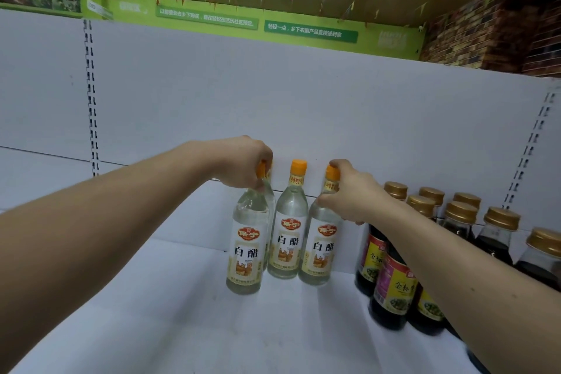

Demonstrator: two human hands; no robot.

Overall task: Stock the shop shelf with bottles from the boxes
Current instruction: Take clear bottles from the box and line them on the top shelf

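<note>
Several clear white-vinegar bottles with orange caps stand on the white shelf (182, 313). My left hand (243, 164) grips the neck of the left bottle (244, 252), which stands in front of another, mostly hidden bottle. A free middle bottle (288, 237) stands untouched. My right hand (352, 194) grips the neck of the right bottle (318, 249). All of them stand upright on the shelf.
Several dark soy-sauce bottles (394, 288) with gold caps crowd the shelf's right side, under my right forearm. A white back panel (273, 106) with slotted uprights (91, 94) rises behind. The shelf's left and front part is bare white board.
</note>
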